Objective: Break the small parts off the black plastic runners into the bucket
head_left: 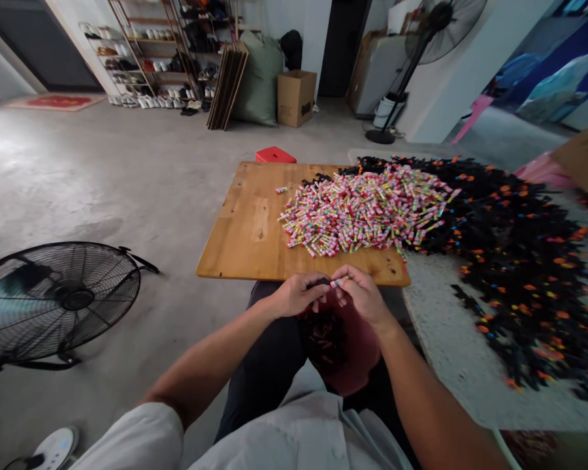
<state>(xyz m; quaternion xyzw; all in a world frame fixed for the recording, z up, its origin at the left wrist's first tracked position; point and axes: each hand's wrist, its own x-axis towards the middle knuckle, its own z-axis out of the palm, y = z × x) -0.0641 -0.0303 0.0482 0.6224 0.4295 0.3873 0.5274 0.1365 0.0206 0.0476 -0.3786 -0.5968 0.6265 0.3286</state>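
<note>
Small tubes (367, 212) lie heaped on a wooden table (230, 228) right of centre, seemingly for quick reach; a red basin (365, 356), lower centre, likely keeps dark pieces (326, 339) close. Mid-frame, the left hand (293, 296) pinches a black piece (318, 283), fingers nearly closed; the right hand (365, 297) narrowly grips what looks like a single tube (340, 282) beside it.

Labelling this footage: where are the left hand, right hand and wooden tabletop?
Left hand (294, 295), head view, middle of hand.
Right hand (365, 296), head view, middle of hand.
Wooden tabletop (232, 228), head view, left part.
</note>
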